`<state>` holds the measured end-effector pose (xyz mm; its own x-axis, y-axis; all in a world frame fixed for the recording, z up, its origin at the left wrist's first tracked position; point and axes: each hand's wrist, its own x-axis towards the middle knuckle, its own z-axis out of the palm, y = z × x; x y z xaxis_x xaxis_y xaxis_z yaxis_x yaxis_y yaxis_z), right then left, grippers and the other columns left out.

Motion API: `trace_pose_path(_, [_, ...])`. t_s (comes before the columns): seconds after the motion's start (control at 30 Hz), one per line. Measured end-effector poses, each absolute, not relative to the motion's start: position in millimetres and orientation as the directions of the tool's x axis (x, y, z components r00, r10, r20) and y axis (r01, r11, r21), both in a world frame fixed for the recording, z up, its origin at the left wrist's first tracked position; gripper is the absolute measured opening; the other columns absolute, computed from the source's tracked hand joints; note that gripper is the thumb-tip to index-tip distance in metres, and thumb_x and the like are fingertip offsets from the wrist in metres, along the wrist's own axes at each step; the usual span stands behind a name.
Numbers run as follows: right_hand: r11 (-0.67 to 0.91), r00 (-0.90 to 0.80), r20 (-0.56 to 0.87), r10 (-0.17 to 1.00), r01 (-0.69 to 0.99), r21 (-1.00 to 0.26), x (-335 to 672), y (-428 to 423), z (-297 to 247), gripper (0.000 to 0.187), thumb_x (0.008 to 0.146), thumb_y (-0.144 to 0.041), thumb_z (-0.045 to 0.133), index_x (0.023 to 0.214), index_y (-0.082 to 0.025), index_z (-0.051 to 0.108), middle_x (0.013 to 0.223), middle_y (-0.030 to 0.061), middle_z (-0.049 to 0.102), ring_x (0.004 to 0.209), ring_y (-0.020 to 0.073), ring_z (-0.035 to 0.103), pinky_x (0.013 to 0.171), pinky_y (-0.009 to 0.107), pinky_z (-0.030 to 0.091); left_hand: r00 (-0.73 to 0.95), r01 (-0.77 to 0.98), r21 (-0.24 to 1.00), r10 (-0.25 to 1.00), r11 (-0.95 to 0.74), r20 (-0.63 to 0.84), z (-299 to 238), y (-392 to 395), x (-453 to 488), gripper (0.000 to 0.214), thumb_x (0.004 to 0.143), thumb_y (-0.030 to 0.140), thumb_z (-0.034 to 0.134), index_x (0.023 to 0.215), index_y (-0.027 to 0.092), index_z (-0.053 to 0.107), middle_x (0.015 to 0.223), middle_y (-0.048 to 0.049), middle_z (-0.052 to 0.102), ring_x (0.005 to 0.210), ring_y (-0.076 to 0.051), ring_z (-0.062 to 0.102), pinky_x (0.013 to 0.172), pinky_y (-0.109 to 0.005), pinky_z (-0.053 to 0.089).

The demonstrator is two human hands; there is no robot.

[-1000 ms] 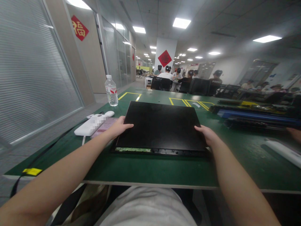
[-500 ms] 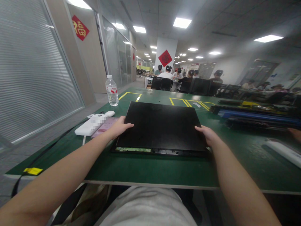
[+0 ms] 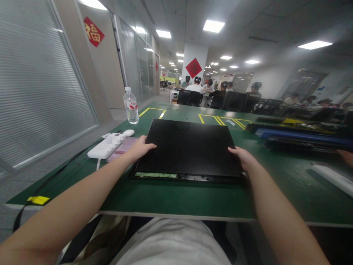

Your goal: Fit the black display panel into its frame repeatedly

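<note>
A flat black panel (image 3: 189, 147) lies on the green table mat (image 3: 171, 197) in front of me, a strip of green circuit board showing along its near edge. My left hand (image 3: 139, 149) grips the panel's left edge, thumb on top. My right hand (image 3: 244, 159) grips its right edge, thumb on top and fingers hidden below. Both forearms reach in from the bottom of the view.
Left of the panel lie a white power strip (image 3: 106, 146), a pink phone (image 3: 122, 147) and a white mouse (image 3: 128, 133); a water bottle (image 3: 130, 106) stands behind. Black and blue panels (image 3: 300, 138) are stacked at right. Another person's hand (image 3: 346, 156) shows at the right edge. Seated people work in the background.
</note>
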<state>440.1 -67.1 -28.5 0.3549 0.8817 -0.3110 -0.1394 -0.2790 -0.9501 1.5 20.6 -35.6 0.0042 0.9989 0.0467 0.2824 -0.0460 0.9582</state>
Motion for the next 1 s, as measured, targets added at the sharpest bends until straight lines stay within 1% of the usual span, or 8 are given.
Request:
trace_pose_path(0.1, [-0.289,0.347,-0.327,0.879,-0.156,-0.944,437,-68,-27,0.019,0.084,-0.017,0.064,0.102,-0.023,0.066,0.078,0.0061,0.076,0.070,0.0261,0.073,0.070,0.044,0.061,-0.010,0.321,0.946,0.999,-0.040,0.046,-35,20,1,0.046,0.060,0.030,0.084,0.097,0.021,0.060,0.092,-0.0071,0.074,0.096,-0.034,0.072,0.080,-0.042,0.058])
trace_pose_path(0.2, [-0.292,0.344,-0.329,0.879,-0.157,-0.943,435,-68,-26,0.023,0.084,-0.017,0.063,0.106,-0.023,0.067,0.078,0.0061,0.076,0.068,0.0254,0.072,0.070,0.043,0.061,-0.009,0.325,0.945,0.999,-0.037,0.042,-35,20,0,0.044,0.061,0.030,0.083,0.096,0.021,0.059,0.093,-0.0082,0.074,0.096,-0.035,0.072,0.079,-0.044,0.058])
trace_pose_path(0.27, [-0.290,0.352,-0.327,0.877,-0.155,-0.944,435,-69,-25,0.022,0.084,-0.017,0.063,0.105,-0.022,0.066,0.077,0.0060,0.076,0.066,0.0248,0.072,0.069,0.042,0.061,-0.003,0.314,0.949,0.999,-0.037,0.040,-34,19,0,0.045,0.060,0.030,0.084,0.097,0.021,0.059,0.094,-0.0089,0.074,0.096,-0.035,0.072,0.079,-0.044,0.058])
trace_pose_path(0.37, [-0.283,0.361,-0.322,0.875,-0.157,-0.946,435,-69,-24,0.018,0.083,-0.016,0.064,0.101,-0.022,0.066,0.076,0.0059,0.076,0.066,0.0246,0.072,0.069,0.042,0.061,0.011,0.278,0.960,0.999,-0.038,0.037,-34,18,1,0.049,0.058,0.029,0.087,0.098,0.021,0.060,0.096,-0.0092,0.075,0.096,-0.035,0.073,0.080,-0.045,0.059])
trace_pose_path(0.47, [-0.268,0.372,-0.308,0.876,-0.155,-0.951,435,-69,-24,0.019,0.082,-0.016,0.064,0.100,-0.022,0.066,0.077,0.0059,0.076,0.068,0.0253,0.072,0.070,0.042,0.061,0.029,0.225,0.974,0.999,-0.032,0.026,-33,17,2,0.051,0.057,0.026,0.089,0.098,0.021,0.060,0.097,-0.0084,0.075,0.095,-0.034,0.073,0.081,-0.044,0.060])
trace_pose_path(0.67, [-0.203,0.403,-0.244,0.882,-0.143,-0.969,441,-64,-31,0.019,0.078,-0.015,0.068,0.096,-0.022,0.068,0.078,0.0057,0.076,0.068,0.0253,0.072,0.066,0.040,0.060,0.047,0.141,0.990,0.999,-0.005,-0.001,-33,16,2,0.054,0.059,0.021,0.089,0.103,0.021,0.059,0.096,-0.0067,0.076,0.093,-0.031,0.075,0.082,-0.044,0.061])
trace_pose_path(0.87, [-0.185,0.421,-0.216,0.881,-0.113,-0.976,447,-61,-36,0.020,0.075,-0.017,0.072,0.094,-0.021,0.069,0.077,0.0053,0.076,0.068,0.0249,0.072,0.068,0.038,0.060,0.063,0.053,0.999,0.998,0.001,-0.005,-29,12,5,0.057,0.059,0.011,0.087,0.107,0.021,0.057,0.101,-0.0069,0.075,0.097,-0.030,0.074,0.087,-0.046,0.061])
trace_pose_path(1.0, [-0.195,0.415,-0.227,0.881,-0.120,-0.973,445,-62,-35,0.017,0.077,-0.015,0.070,0.093,-0.021,0.069,0.077,0.0057,0.076,0.069,0.0246,0.072,0.067,0.037,0.060,0.073,0.019,1.000,0.997,0.010,-0.011,-27,10,7,0.058,0.062,0.008,0.084,0.110,0.021,0.056,0.103,-0.0069,0.075,0.096,-0.029,0.075,0.086,-0.046,0.062])
